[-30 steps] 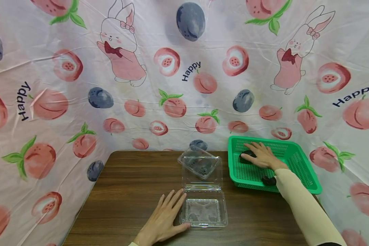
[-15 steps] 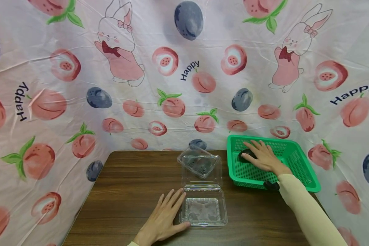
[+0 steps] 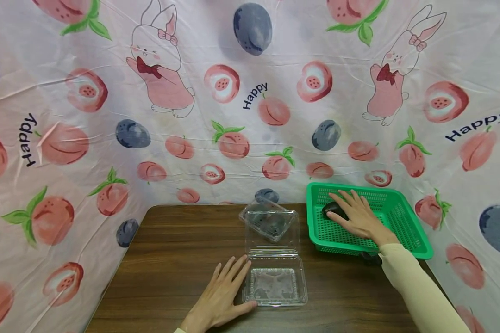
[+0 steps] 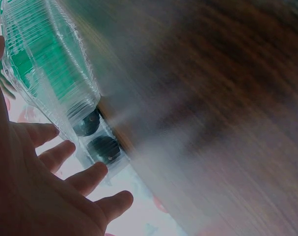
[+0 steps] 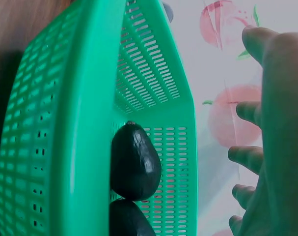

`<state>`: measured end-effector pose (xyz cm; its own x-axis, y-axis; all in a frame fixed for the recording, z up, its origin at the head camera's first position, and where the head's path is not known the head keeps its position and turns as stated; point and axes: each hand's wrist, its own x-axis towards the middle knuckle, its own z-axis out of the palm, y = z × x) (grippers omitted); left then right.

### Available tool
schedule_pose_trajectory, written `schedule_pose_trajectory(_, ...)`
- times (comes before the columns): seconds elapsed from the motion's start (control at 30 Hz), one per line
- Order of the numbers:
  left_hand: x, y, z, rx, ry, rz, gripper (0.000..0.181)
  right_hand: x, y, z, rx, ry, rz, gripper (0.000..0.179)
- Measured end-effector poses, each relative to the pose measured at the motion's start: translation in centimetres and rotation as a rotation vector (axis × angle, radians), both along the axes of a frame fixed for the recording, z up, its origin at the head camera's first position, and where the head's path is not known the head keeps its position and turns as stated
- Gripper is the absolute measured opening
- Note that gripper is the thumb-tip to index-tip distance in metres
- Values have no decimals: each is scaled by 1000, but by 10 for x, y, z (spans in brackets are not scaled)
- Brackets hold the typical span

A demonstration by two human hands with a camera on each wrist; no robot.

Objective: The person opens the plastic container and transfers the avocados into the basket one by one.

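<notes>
My left hand (image 3: 220, 298) lies spread along the left edge of an open clear plastic clamshell box (image 3: 275, 283), with fingertips and thumb at its rim. The base of the box holds nothing visible. Over the green plastic basket (image 3: 408, 226) is my right hand (image 3: 358, 217), fingers straight and apart. Below its thumb and fingers sits a dark avocado (image 3: 333, 210). Two avocados show in the right wrist view: a whole one (image 5: 135, 163) and a lower one (image 5: 129, 220) partly cut off by the frame. In that view the fingers are apart from both.
Behind the box's raised lid stands a second clear container (image 3: 271, 219). Through plastic, the left wrist view shows two dark round shapes, including the lower one (image 4: 104, 148). A fruit-and-rabbit printed cloth (image 3: 233, 41) hangs behind the brown wooden table (image 3: 171, 259).
My right hand and forearm have shifted slightly right and toward me, showing more of the avocado. My left hand stays at the box. The head view has drifted a little.
</notes>
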<state>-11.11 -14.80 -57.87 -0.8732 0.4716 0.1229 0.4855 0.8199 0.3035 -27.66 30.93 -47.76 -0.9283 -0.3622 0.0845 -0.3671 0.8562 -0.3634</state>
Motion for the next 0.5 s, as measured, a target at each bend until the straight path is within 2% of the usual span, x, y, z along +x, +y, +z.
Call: schedule_pose_trajectory(0.5,0,0,1,-10,13,-5,105,34,-9,3,4,99,37,81)
